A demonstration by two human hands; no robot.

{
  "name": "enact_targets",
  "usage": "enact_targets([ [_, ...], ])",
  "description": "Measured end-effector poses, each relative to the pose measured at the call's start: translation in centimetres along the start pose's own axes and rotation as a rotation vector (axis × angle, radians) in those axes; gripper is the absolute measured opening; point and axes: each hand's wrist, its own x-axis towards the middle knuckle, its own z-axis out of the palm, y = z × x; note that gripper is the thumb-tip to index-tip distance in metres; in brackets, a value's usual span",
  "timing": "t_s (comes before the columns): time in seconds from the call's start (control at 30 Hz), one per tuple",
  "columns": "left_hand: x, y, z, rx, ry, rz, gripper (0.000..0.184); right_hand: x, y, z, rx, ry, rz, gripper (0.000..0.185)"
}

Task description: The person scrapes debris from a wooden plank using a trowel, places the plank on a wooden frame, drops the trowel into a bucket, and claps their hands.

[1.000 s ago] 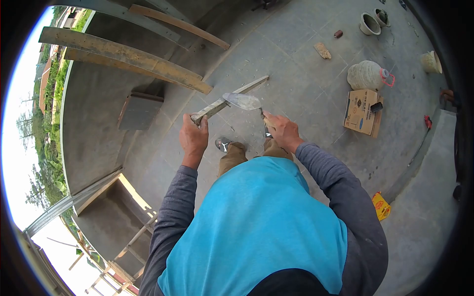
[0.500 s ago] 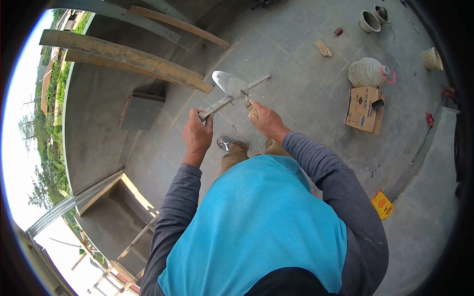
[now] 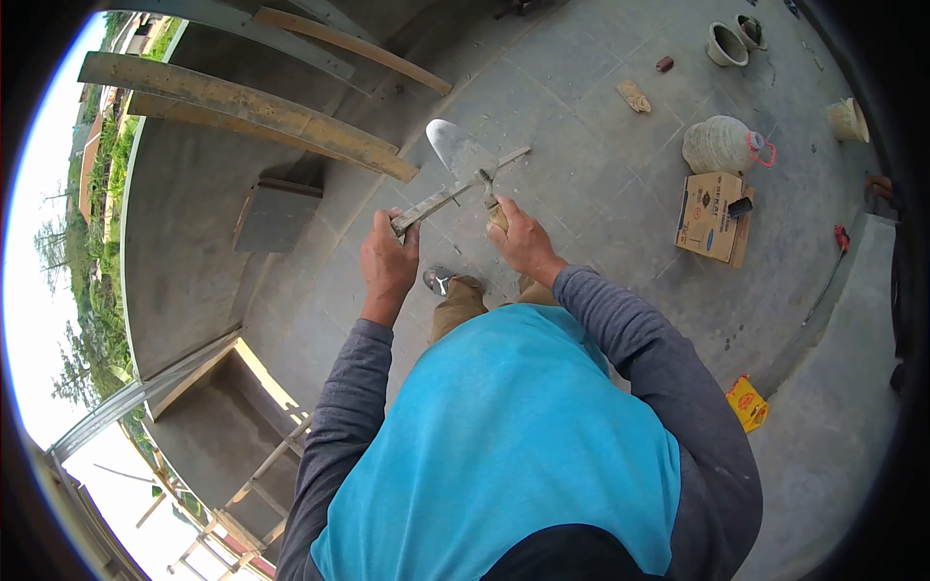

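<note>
My left hand [image 3: 389, 259] is closed around the near end of a narrow wooden strip [image 3: 433, 203], which slants away to the upper right. A thin nail-like piece pokes from the strip's lower side. In my right hand [image 3: 528, 242] is the handle of a trowel [image 3: 459, 150], its pale, worn blade pointing up and left. The trowel's neck crosses the strip around its middle. Whether blade and wood touch there, I cannot tell.
Wooden planks [image 3: 252, 107] jut in from the upper left. On the tiled floor to the right are a cardboard box [image 3: 710, 215], a large dirty jug [image 3: 719, 145], buckets [image 3: 727, 45] and a yellow packet [image 3: 747, 403]. A wooden frame [image 3: 262, 474] stands lower left.
The trowel blade has swung slightly up and to the right, and more of it overlaps the strip. My left hand and the strip have barely moved.
</note>
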Motion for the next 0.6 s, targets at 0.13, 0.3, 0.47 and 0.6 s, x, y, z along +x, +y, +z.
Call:
enact_targets([
  [0.13, -0.3, -0.5, 0.1, -0.004, -0.018, 0.020, 0.029, 1.1, 1.9, -1.0, -0.076, -0.127, 0.014, 0.056],
  [0.3, -0.4, -1.5, 0.0, -0.020, 0.003, 0.068, 0.029, 1.0, 2.1, -2.4, 0.230, -0.306, 0.420, 0.054],
  [0.47, -0.5, -1.7, -0.3, -0.051, -0.039, 0.011, 0.029, 0.9, 3.0, -2.5, 0.180, -0.332, 0.297, 0.052],
  [0.6, -0.7, -2.3, -0.6, -0.045, -0.061, -0.035, 0.030, -0.2, -0.1, -3.9, 0.212, -0.419, 0.358, 0.048],
])
